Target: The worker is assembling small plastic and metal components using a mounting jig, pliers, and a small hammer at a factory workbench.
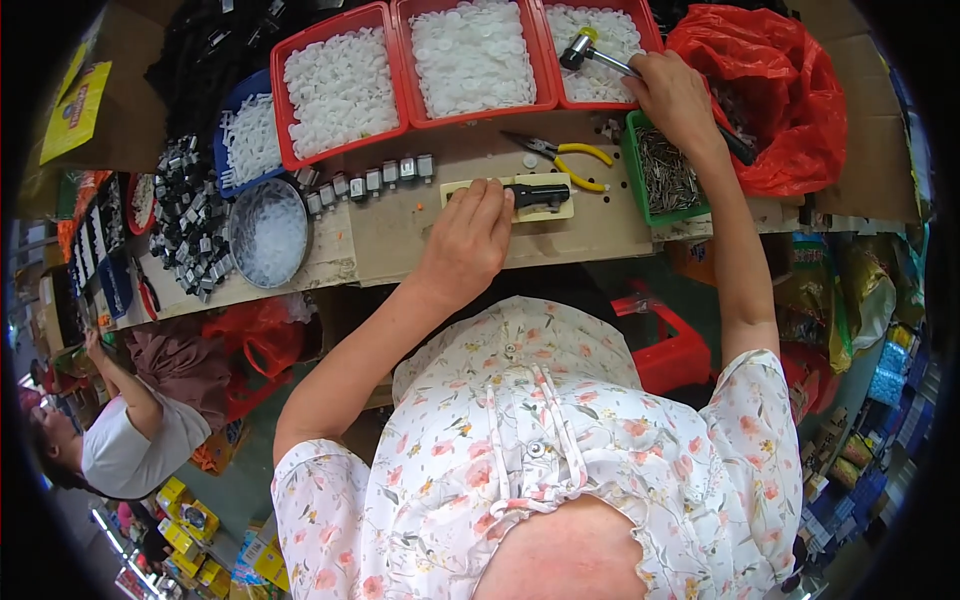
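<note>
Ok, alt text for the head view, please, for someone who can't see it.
Left hand holding a black part on a cream block, right hand gripping a hammer, at a bench. Nearby: pliers, a green bin, red trays of white pieces.

At the upper left of the frame stands a brown cardboard box [135, 110] with a glossy yellow printed sheet [76, 112] on its side. A crumpled, translucent red plastic bag [795, 110] lies open at the upper right, before a plain brown cardboard panel [880, 140]. Right of centre, below the table's edge, is a red plastic stool [680, 352]. At the lower left, a co-worker in a white short-sleeved top [140, 445] sits near stacked yellow cartons [190, 530]. Light-blue plastic-wrapped packs [888, 378] lie at the right edge.
</note>
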Action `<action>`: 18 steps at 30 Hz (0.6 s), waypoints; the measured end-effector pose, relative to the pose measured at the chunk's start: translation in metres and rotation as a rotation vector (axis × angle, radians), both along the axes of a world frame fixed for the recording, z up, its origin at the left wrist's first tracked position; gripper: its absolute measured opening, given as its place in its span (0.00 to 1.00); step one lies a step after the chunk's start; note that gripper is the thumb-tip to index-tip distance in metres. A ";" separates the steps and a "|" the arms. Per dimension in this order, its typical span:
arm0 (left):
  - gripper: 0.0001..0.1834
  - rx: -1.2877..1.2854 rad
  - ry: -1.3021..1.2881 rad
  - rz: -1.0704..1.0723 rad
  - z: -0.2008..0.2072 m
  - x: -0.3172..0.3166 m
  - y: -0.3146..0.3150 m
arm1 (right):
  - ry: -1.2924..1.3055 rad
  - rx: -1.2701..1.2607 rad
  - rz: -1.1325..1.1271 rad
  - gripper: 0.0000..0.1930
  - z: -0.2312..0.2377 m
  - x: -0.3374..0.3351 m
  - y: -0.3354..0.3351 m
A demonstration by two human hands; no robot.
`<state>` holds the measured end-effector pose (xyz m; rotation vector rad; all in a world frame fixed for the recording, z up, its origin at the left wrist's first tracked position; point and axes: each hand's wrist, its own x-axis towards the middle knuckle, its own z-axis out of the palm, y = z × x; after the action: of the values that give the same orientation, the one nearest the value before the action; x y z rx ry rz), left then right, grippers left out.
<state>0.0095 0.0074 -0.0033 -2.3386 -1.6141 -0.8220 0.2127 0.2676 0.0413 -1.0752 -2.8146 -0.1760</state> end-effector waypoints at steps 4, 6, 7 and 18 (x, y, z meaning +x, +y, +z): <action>0.17 0.010 0.033 0.010 0.000 0.000 0.001 | 0.304 0.094 0.121 0.10 0.021 0.008 -0.029; 0.16 0.012 0.036 0.012 -0.002 0.000 -0.001 | 0.503 -0.071 0.073 0.09 0.051 0.009 -0.068; 0.16 0.013 0.031 0.018 -0.002 0.000 -0.001 | 0.502 -0.071 0.076 0.09 0.052 0.012 -0.087; 0.13 0.051 0.041 0.016 0.002 0.002 0.002 | 0.319 -0.053 0.174 0.10 0.029 0.024 -0.155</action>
<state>0.0111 0.0097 -0.0012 -2.2893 -1.5753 -0.7971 0.2367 0.1125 0.0708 -0.7811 -2.6150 0.0805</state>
